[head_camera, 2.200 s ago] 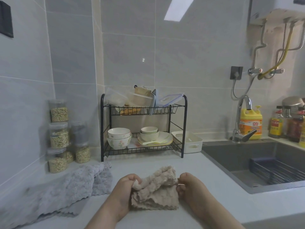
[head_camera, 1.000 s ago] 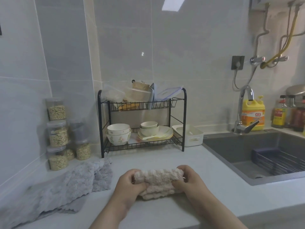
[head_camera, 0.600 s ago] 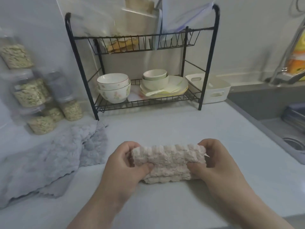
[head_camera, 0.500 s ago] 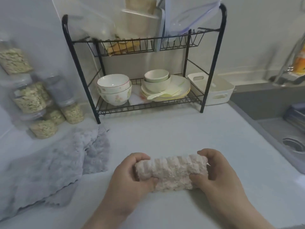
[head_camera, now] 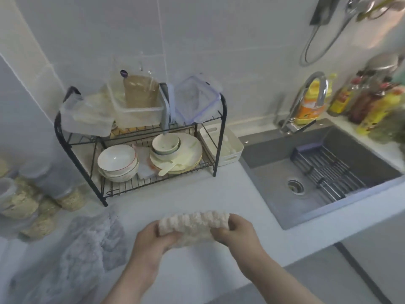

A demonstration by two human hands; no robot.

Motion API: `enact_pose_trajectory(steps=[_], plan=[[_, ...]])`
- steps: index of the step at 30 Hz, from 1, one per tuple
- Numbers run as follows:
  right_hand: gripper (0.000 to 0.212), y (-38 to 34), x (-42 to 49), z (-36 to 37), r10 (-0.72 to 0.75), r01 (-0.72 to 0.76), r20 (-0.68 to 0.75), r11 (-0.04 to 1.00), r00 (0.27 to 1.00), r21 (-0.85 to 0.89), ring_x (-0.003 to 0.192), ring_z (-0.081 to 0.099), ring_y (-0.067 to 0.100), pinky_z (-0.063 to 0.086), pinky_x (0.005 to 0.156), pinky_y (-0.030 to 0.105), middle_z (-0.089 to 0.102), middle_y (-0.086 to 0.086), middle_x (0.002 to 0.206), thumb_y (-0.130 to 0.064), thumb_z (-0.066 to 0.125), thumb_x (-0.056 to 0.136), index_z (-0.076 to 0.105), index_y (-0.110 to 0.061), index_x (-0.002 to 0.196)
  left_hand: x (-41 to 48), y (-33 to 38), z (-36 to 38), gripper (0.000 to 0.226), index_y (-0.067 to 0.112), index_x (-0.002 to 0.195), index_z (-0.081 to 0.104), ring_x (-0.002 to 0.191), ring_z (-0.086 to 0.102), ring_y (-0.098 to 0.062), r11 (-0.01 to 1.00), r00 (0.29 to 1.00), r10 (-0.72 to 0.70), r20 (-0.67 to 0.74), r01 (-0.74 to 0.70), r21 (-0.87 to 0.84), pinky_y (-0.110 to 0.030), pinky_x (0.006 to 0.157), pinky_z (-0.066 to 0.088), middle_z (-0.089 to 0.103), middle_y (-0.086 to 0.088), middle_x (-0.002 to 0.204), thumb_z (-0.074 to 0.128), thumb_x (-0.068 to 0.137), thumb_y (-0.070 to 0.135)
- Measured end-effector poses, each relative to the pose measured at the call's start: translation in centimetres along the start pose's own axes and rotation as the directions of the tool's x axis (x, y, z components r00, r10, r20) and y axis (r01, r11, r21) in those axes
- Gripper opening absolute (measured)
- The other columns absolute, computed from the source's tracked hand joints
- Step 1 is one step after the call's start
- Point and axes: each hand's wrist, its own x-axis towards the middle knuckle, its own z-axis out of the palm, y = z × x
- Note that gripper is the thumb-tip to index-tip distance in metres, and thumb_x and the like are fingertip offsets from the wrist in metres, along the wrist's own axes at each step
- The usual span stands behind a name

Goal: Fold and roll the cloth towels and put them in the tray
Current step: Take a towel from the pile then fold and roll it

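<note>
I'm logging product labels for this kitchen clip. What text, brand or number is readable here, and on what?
None can be read as text.
Yellow dish-soap bottle behind the tap: orange label, print blurred.
Sauce bottles at the right: labels too blurred.
Clear bag of brown grains on the black wire rack: dark round sticker, too small.
Rolled beige towel in the left hand and right hand: no print.

No legible text anywhere.
</note>
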Motion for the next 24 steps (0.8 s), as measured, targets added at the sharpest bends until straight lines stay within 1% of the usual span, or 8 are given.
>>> enact_pose_trajectory(steps=[3,5,7,9,11,15,20,24], plan=[[0.028,-4.0,-3.5,-4.2,-0.096,0.101,-0.053,0.991,0.994,0.091,0.091,0.070,0.030,0.057,0.086,0.040,0.073,0.018,0.096,-0.008,0.071,0.070,0.071,-0.004,0.097,-1.1,3.9,2.9,0.042,0.005,0.078,0.072,0.070,0.070,-0.024,0.995,0.986,0.096,0.135,-0.094,-0.022,-0.035,0.062,0.057,0.074,-0.014,0.079,0.080,0.037,0.009],[0.030,-5.6,-5.9,-7.6,-0.143,0.160,-0.124,0.977,0.982,0.138,0.095,0.069,0.034,0.056,0.088,0.044,0.073,0.018,0.099,-0.004,0.070,0.072,0.071,-0.003,0.102,-1.7,5.4,6.3,0.036,0.006,0.078,0.072,0.067,0.070,-0.026,0.993,0.969,0.117,0.220,-0.111,-0.040,-0.032,0.051,0.055,0.073,-0.018,0.079,0.076,0.043,0.002],[0.034,-6.2,-7.9,-11.5,-0.165,0.206,-0.226,0.963,0.960,0.172,0.098,0.068,0.036,0.055,0.090,0.047,0.072,0.018,0.102,-0.001,0.067,0.072,0.070,-0.003,0.106,-2.3,6.4,11.0,0.038,0.006,0.078,0.074,0.068,0.070,-0.027,0.991,0.936,0.133,0.325,-0.125,-0.046,-0.031,0.051,0.055,0.073,-0.019,0.082,0.077,0.041,0.003],[0.036,-6.5,-9.8,-15.9,-0.181,0.252,-0.331,0.949,0.926,0.188,0.101,0.067,0.036,0.053,0.092,0.048,0.072,0.017,0.105,0.002,0.066,0.074,0.069,-0.005,0.109,-3.2,7.4,16.4,0.039,0.014,0.081,0.077,0.076,0.071,-0.028,0.987,0.884,0.157,0.441,-0.151,-0.049,-0.032,0.060,0.057,0.074,-0.016,0.085,0.078,0.042,0.007],[0.037,-6.4,-12.0,-20.7,-0.183,0.299,-0.441,0.931,0.879,0.210,0.103,0.067,0.035,0.053,0.093,0.046,0.071,0.017,0.107,0.001,0.065,0.074,0.069,-0.005,0.110,-4.2,7.9,22.4,0.032,0.018,0.083,0.077,0.081,0.071,-0.027,0.983,0.817,0.174,0.549,-0.172,-0.057,-0.030,0.065,0.058,0.075,-0.014,0.088,0.074,0.056,0.000],[0.040,-5.2,-16.4,-30.5,-0.157,0.410,-0.624,0.866,0.766,0.286,0.103,0.066,0.035,0.054,0.089,0.040,0.071,0.020,0.107,0.000,0.065,0.068,0.068,0.000,0.108,-7.3,7.5,35.2,0.030,0.005,0.084,0.071,0.074,0.071,-0.020,0.985,0.695,0.160,0.701,-0.160,-0.067,-0.024,0.062,0.057,0.074,-0.011,0.081,0.061,0.072,-0.020],[0.049,-2.1,-22.1,-42.8,-0.124,0.551,-0.778,0.774,0.616,0.313,0.094,0.066,0.032,0.052,0.087,0.039,0.068,0.027,0.106,-0.002,0.064,0.056,0.069,0.002,0.105,-12.7,3.9,50.3,0.036,0.004,0.091,0.068,0.072,0.071,-0.020,0.995,0.580,0.089,0.810,-0.079,-0.053,-0.025,0.062,0.058,0.074,-0.013,0.082,0.064,0.056,-0.004],[0.044,0.3,-26.6,-51.5,-0.076,0.615,-0.836,0.714,0.543,0.334,0.094,0.063,0.031,0.055,0.081,0.030,0.065,0.032,0.109,0.005,0.058,0.062,0.066,0.011,0.105,-17.6,1.4,60.1,0.031,0.004,0.092,0.070,0.073,0.071,-0.019,0.999,0.452,0.031,0.891,-0.036,-0.017,-0.024,0.064,0.058,0.074,-0.013,0.084,0.066,0.069,-0.017]])
